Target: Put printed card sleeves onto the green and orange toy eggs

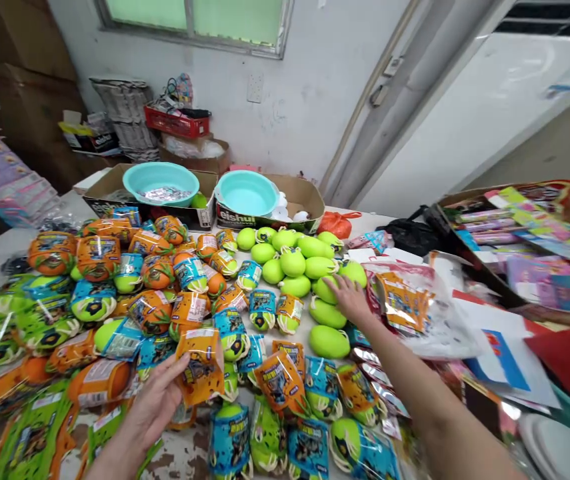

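My left hand (157, 393) pinches an orange printed plastic sleeve (202, 373) between thumb and fingers, above the wrapped toys. My right hand (349, 299) reaches into a pile of plain green egg-shaped toys (293, 262). Its fingers are spread over one green egg (325, 291), and the fingertips are partly hidden. Below that hand lies another green egg (329, 341). Between my arms are green eggs in blue sleeves (307, 445) and orange sleeves (281, 383), with pale strings showing at their ends.
Wrapped orange and green toys (99, 257) cover the table's left side. Two turquoise basins (249, 192) rest on cardboard boxes (295, 193) by the wall. At right are a plastic bag with orange sleeves (405, 303), papers (502, 353) and a box of colourful packs (529, 247).
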The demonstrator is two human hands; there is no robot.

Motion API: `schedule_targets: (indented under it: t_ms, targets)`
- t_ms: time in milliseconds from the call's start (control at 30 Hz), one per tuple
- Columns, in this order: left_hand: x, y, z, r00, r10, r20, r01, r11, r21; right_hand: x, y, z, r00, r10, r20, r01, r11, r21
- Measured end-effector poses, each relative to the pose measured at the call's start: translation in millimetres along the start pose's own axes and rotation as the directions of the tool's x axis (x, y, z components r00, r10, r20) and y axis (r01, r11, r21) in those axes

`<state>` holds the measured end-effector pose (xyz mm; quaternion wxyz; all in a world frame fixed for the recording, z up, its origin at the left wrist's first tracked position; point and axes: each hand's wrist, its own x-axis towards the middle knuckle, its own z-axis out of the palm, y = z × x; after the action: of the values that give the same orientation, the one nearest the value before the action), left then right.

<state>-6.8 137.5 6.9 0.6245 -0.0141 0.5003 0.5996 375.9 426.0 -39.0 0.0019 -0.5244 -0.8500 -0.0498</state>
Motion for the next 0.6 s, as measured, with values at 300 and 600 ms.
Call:
schedule_targets:
  t_ms: [300,600]
  targets:
    - [1,18,3.7,0.994,0.077,-0.082,-0.067,0.99,0.124,-11,-10,-38,0.951,0.237,-0.201,-0.111,0.864,0.491]
    - [-6,29,48.8,0.959,0.008,0.283,-0.138,0.886,0.443,-139,-205,-62,0.83,-0.007,0.558,-0.388,-0.725,0.568]
